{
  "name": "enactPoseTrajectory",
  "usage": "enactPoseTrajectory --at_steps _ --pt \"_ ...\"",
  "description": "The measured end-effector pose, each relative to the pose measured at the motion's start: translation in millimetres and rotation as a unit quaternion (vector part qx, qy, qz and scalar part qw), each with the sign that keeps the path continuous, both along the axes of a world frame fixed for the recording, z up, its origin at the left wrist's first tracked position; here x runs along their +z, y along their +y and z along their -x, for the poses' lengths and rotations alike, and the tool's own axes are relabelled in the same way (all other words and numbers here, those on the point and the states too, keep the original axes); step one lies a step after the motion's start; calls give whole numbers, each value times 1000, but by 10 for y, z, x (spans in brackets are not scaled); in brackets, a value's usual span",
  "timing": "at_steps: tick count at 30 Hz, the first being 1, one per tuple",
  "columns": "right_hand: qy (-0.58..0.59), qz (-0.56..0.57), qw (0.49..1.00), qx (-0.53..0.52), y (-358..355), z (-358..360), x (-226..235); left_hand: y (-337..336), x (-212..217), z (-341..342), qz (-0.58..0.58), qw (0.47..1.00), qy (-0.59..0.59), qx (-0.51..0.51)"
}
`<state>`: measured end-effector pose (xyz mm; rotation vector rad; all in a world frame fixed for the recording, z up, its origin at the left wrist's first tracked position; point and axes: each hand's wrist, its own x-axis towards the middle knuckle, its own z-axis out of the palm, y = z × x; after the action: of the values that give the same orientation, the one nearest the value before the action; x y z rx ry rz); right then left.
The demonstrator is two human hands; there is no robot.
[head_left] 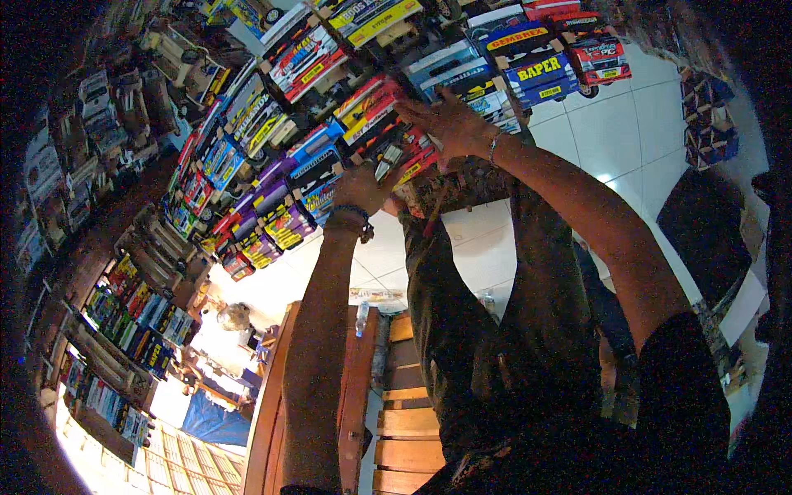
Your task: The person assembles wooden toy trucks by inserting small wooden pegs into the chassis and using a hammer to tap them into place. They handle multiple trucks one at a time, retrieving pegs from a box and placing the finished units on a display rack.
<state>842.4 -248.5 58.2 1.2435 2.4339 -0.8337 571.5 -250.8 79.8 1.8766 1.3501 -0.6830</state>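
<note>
A red toy truck with yellow and white stickers lies among rows of colourful toy trucks, between my two hands. My left hand, with a dark bracelet at the wrist, is closed at its near end. Part of those fingers is hidden against the truck, beside a small silvery piece. From the right, my right hand reaches over the truck's other side. Its fingers are spread, with the tips against the truck and its neighbours. A blue toy truck with yellow lettering stands to the right of that hand.
Purple toy trucks stand left of my left hand. More trucks fill a shelf at the far left. Below my hands are white floor tiles, my legs, a slatted wooden bench and a plastic bottle.
</note>
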Motion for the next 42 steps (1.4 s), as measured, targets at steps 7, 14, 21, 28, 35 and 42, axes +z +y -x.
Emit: enactPoseTrajectory --at_steps 7,14,21,28,35,42 --pt "62 -26 997 -46 -59 12 -72 140 -151 25 -175 948 -107 -244" --pt "95 5 993 -74 -114 -6 -114 220 -26 -254 -70 994 -55 -59" --pt "131 25 986 -99 -117 -8 -151 302 -61 -261 -16 997 -60 -39" --pt "96 -21 992 -74 -110 -3 -83 344 -79 -314 -30 999 -35 -24" --pt "90 -32 993 -72 -109 4 -52 343 -153 -272 9 994 95 -57" --pt "102 -21 992 -70 -103 7 -47 202 -250 -215 1 999 49 -6"
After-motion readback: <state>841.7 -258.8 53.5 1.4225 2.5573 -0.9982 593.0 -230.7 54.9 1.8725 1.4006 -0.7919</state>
